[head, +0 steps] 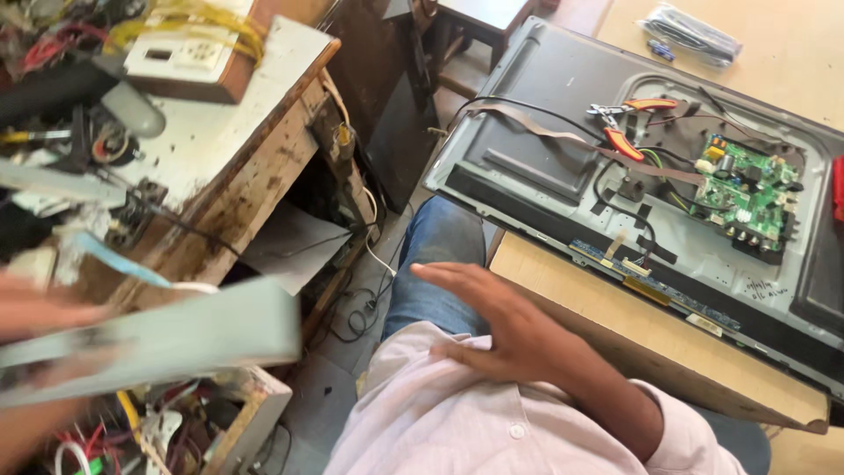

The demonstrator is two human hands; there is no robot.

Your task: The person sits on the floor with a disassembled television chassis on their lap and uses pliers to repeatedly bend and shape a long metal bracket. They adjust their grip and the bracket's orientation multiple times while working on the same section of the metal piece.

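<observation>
Left hand [35,325] grips grey panel [167,339]; right hand [501,325] apart.

Pale grey-green panel [167,339] at the left hand's [35,317] fingers; blue jeans [435,264] and pink shirt [440,422] beneath the right hand's [501,330] fingers; beyond them, green board [747,189], orange-handled pliers [629,127], tan table [633,330].

Matt grey plastic panel [149,343], worn wood bench [237,189]
</observation>
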